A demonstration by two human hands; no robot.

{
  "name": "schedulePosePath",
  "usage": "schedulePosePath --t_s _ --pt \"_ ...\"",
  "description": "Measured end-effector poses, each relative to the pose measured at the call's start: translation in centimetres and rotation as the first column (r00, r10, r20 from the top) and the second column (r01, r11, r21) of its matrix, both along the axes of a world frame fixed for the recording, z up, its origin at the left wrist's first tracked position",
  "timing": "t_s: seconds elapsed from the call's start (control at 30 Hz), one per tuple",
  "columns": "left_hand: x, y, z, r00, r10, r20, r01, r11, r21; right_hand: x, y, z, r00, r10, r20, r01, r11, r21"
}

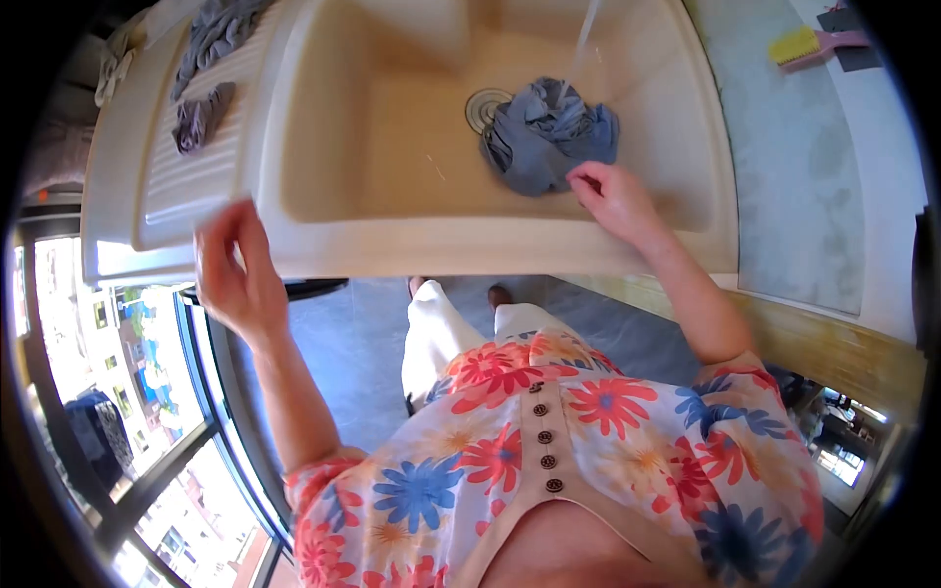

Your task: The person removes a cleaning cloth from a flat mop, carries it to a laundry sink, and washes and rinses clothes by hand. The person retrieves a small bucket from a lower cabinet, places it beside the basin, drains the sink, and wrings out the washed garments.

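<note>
I've got grey cloth [544,137] bunched right of drain [483,106], long axis unclear | right hand [619,201] curled beside it, left hand [238,269] blurred, can't tell either grip tbh

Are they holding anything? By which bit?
Left hand looks empty; right hand is at an edge of the grey cloth, but I can't tell whether it grips.

Remote count, taken at my station: I record one left hand [235,267] and one right hand [619,203], two in total. I log one sink [490,243], one drain [480,110], one stream of water [588,31] and one heap of cloth [549,142]; pieces within it I cannot number. I find at least two cloths [202,120] on one draining board [188,201], one brush [806,47] and five buttons [546,437].
</note>
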State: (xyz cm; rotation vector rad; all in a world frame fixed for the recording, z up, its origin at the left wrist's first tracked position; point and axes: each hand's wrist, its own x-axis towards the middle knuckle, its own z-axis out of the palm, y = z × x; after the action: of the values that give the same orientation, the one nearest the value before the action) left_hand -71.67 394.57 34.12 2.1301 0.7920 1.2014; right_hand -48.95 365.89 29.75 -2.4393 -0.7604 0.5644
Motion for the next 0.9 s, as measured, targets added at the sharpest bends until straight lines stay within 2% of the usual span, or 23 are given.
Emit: schedulePosePath --t_s 0.03,0.07,0.1,0.13,0.17,0.2,0.23,0.3,0.37,0.43,0.5,0.6,0.7,0.8,0.83,0.87,0.9 --pt "-1.7 -2.7 -1.7 0.997 0.003 0.079 0.008 0.989 -0.149 -0.2 -0.3 -0.2 0.999 0.008 0.032 -0.009 0.999 0.048" --pt "-2.7 -5.5 -3.3 0.993 -0.054 0.106 0.073 0.980 -0.183 -0.2 -0.3 -0.5 0.998 0.011 0.063 -0.017 0.996 0.092" --pt "-2.6 -7.9 -5.0 0.977 -0.186 0.108 0.202 0.965 -0.168 -0.2 -0.6 -0.8 0.996 0.016 0.093 -0.028 0.991 0.132" --pt "-2.9 -10.0 -7.9 0.965 -0.262 -0.022 0.247 0.934 -0.259 -0.3 -1.0 -1.2 0.994 0.026 0.103 -0.041 0.989 0.141" --pt "-2.5 -12.4 -8.8 0.922 -0.347 -0.171 0.231 0.848 -0.476 -0.2 -1.0 -1.4 0.992 0.044 0.115 -0.061 0.987 0.152" --pt "-2.8 -13.8 -13.6 0.881 -0.444 -0.161 0.286 0.773 -0.567 0.1 -0.7 -1.7 0.989 0.065 0.130 -0.087 0.982 0.166" --pt "-2.7 -15.5 -16.9 0.868 -0.473 -0.150 0.307 0.750 -0.586 0.7 -0.8 -2.9 0.989 0.069 0.131 -0.094 0.976 0.196" --pt "-2.2 -17.6 -22.3 0.744 -0.588 -0.317 0.304 0.721 -0.622 1.4 -0.9 -3.5 0.988 0.110 0.109 -0.122 0.986 0.112" --pt "-1.4 -18.8 -26.9 0.716 -0.591 -0.373 0.267 0.725 -0.635 1.6 -0.9 -3.7 0.990 0.120 0.076 -0.122 0.992 0.030" --pt "0.1 -19.2 -29.6 0.669 -0.617 -0.415 0.235 0.705 -0.669 1.3 -0.7 -2.7 0.993 0.112 0.040 -0.115 0.991 0.063" --pt "1.6 -20.1 -32.5 0.707 -0.554 -0.439 0.209 0.757 -0.619 1.0 -0.5 -1.7 0.996 0.088 -0.010 -0.087 0.994 0.070" --pt "3.2 -21.3 -35.0 0.762 -0.502 -0.409 0.137 0.743 -0.655 0.7 -0.3 -0.7 0.991 0.120 -0.059 -0.118 0.993 0.028" --pt "3.5 -23.0 -35.9 0.914 -0.225 -0.338 -0.136 0.613 -0.778 0.5 -0.5 -0.4 0.994 0.089 -0.069 -0.086 0.996 0.037" --pt "3.5 -25.7 -37.9 0.910 -0.227 -0.347 -0.186 0.523 -0.831 0.5 -0.6 -0.3 0.992 0.108 0.067 -0.111 0.993 0.036" --pt "3.7 -26.6 -37.7 0.955 -0.171 -0.242 -0.111 0.553 -0.826 1.2 -0.9 -0.3 0.993 0.113 0.025 -0.114 0.993 0.034" --pt "4.4 -27.2 -38.3 0.968 -0.103 -0.230 -0.085 0.727 -0.681 2.1 -1.3 -0.5 0.994 0.112 -0.016 -0.112 0.993 0.030" --pt "5.1 -27.1 -38.0 0.966 -0.117 -0.232 -0.082 0.708 -0.702 3.0 -1.8 -0.7 0.992 0.110 -0.057 -0.109 0.994 0.026"
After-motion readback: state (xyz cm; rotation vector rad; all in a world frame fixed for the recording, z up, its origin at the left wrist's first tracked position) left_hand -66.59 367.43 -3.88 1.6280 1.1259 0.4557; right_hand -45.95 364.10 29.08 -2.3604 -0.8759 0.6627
